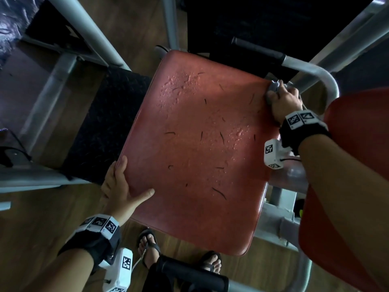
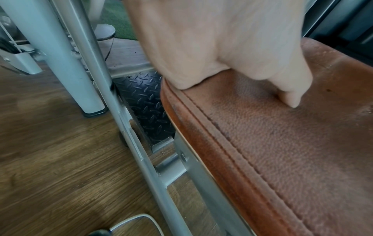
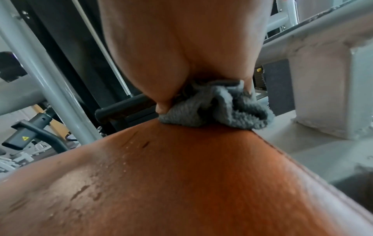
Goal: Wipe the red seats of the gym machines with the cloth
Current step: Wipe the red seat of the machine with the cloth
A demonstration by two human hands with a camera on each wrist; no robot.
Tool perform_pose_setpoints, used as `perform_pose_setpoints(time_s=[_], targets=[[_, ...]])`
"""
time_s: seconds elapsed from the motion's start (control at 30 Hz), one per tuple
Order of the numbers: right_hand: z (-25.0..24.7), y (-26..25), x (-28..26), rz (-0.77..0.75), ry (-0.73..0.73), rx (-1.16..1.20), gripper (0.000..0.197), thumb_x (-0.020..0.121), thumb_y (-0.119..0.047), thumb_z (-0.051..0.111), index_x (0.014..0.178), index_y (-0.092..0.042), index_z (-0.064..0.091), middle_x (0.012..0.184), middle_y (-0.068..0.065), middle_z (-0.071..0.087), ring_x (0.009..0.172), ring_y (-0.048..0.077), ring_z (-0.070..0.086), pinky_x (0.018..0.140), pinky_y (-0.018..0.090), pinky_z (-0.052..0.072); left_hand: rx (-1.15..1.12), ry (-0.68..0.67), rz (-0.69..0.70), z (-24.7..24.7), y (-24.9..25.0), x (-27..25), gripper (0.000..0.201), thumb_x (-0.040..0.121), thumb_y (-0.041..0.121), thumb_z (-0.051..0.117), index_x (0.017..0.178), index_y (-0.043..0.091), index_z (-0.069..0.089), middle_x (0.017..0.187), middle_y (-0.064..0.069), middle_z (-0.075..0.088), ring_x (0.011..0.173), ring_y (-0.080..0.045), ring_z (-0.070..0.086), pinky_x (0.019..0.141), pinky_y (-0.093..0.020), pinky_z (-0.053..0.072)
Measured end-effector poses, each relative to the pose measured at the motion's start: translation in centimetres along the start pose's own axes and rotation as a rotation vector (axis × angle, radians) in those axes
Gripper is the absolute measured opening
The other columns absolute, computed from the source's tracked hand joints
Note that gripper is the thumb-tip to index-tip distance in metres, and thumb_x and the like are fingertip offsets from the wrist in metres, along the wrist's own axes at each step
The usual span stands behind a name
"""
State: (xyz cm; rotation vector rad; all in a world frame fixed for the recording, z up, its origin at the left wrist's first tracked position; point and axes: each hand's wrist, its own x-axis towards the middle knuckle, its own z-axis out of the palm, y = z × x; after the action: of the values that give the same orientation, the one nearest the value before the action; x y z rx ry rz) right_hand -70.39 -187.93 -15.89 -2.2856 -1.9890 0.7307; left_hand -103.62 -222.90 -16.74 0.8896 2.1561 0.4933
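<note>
Cloth [image 3: 218, 110] bunched in right hand [image 1: 284, 101] presses far corner of red seat [image 1: 200, 144].

Wood-grain floor [image 1: 63, 218] dimly lit, crossed by grey metal frame tubes [image 1: 92, 32], black diamond-tread mat [image 1: 101, 127] laid between them.

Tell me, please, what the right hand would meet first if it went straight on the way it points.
Past the far corner of the red seat, the right hand, cloth in its grip, would likely meet the black padded handle first, though depth is unclear.
</note>
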Motion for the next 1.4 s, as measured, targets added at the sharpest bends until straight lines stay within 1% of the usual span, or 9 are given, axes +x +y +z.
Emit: perform_pose_setpoints(time_s=[0.23, 0.57, 0.77, 1.0, 1.1, 1.2, 1.23, 1.33, 1.4], targets=[[1.4, 1.1, -1.5, -0.148, 0.109, -0.066, 0.057, 0.099, -0.042, 0.043, 0.151, -0.026, 0.028, 0.155, 0.015, 0.022, 0.132, 0.047, 0.033, 0.11, 0.046, 0.027, -0.002, 0.0, 0.0, -0.1, 0.0, 0.0, 0.12, 0.044, 0.077, 0.067, 0.14, 0.065, -0.004, 0.158, 0.01, 0.002, 0.144, -0.022, 0.009, 0.116, -0.054, 0.016], [0.6, 0.3, -1.4, -0.089, 0.045, -0.057, 0.057, 0.099, -0.044, 0.041, 0.151, -0.028, 0.024, 0.155, 0.015, 0.02, 0.137, 0.043, 0.025, 0.11, 0.045, 0.025, -0.005, -0.022, -0.004, -0.3, 0.3, -0.1, 0.12, 0.045, 0.075, 0.069, 0.138, 0.066, -0.007, 0.157, 0.013, -0.002, 0.144, -0.023, 0.006, 0.114, -0.058, 0.016], [1.4, 1.0, -6.8, -0.003, 0.05, -0.051, 0.058, 0.099, -0.037, 0.045, 0.151, -0.021, 0.024, 0.15, 0.017, 0.02, 0.128, 0.048, 0.032, 0.104, 0.051, 0.033, 0.077, -0.002, -0.006, -0.4, 1.0, -0.5, 0.121, 0.064, 0.052, 0.084, 0.147, 0.052, -0.004, 0.159, 0.006, -0.002, 0.145, -0.029, 0.008, 0.115, -0.054, 0.015], [4.3, 2.2, -16.4, -0.038, 0.011, -0.232, 0.06, 0.095, -0.038, 0.05, 0.147, -0.015, 0.028, 0.143, 0.019, 0.026, 0.125, 0.045, 0.035, 0.097, 0.054, 0.04, 0.124, 0.004, -0.027, -0.3, 0.8, -0.2, 0.122, 0.061, 0.056, 0.083, 0.143, 0.056, -0.006, 0.158, 0.01, -0.002, 0.143, -0.034, 0.012, 0.111, -0.062, 0.02], [5.8, 3.5, -21.0, -0.095, -0.08, -0.304, 0.056, 0.098, -0.042, 0.038, 0.146, -0.014, 0.029, 0.143, 0.019, 0.026, 0.121, 0.045, 0.034, 0.097, 0.056, 0.038, 0.135, -0.002, -0.027, -0.4, 0.9, -0.3, 0.121, 0.061, 0.059, 0.082, 0.142, 0.057, -0.007, 0.158, 0.009, -0.002, 0.142, -0.035, 0.013, 0.11, -0.062, 0.022], [6.7, 5.0, -24.4, -0.215, -0.249, -0.478, 0.069, 0.089, -0.051, 0.005, 0.144, -0.021, 0.036, 0.146, 0.013, 0.028, 0.121, 0.043, 0.035, 0.093, 0.056, 0.039, 0.133, 0.001, -0.026, -0.3, 0.8, -0.3, 0.12, 0.062, 0.058, 0.082, 0.144, 0.055, -0.007, 0.159, 0.007, -0.003, 0.142, -0.036, 0.014, 0.111, -0.062, 0.021], [6.6, 5.3, -25.3, -0.273, -0.253, -0.52, 0.067, 0.09, -0.051, 0.011, 0.144, -0.021, 0.037, 0.144, 0.013, 0.032, 0.119, 0.043, 0.038, 0.091, 0.055, 0.04, 0.133, 0.008, -0.025, -0.3, 0.8, -0.3, 0.12, 0.063, 0.057, 0.082, 0.144, 0.054, -0.006, 0.159, 0.006, -0.003, 0.142, -0.037, 0.014, 0.111, -0.062, 0.021], [5.7, 5.1, -28.7, -0.486, -0.174, -0.528, 0.063, 0.086, -0.045, 0.058, 0.14, -0.015, 0.046, 0.132, 0.011, 0.039, 0.106, 0.043, 0.046, 0.075, 0.05, 0.053, 0.137, 0.015, -0.02, -0.2, 0.7, -0.3, 0.119, 0.063, 0.056, 0.082, 0.145, 0.054, -0.005, 0.159, 0.005, -0.002, 0.142, -0.036, 0.015, 0.111, -0.062, 0.022], [5.8, 5.7, -30.5, -0.619, -0.17, -0.478, 0.066, 0.081, -0.042, 0.067, 0.138, -0.015, 0.049, 0.133, 0.007, 0.039, 0.109, 0.039, 0.045, 0.079, 0.05, 0.054, 0.147, 0.018, -0.013, -0.1, 0.6, -0.3, 0.118, 0.064, 0.057, 0.081, 0.145, 0.053, -0.005, 0.159, 0.005, -0.002, 0.142, -0.036, 0.015, 0.11, -0.061, 0.023]])
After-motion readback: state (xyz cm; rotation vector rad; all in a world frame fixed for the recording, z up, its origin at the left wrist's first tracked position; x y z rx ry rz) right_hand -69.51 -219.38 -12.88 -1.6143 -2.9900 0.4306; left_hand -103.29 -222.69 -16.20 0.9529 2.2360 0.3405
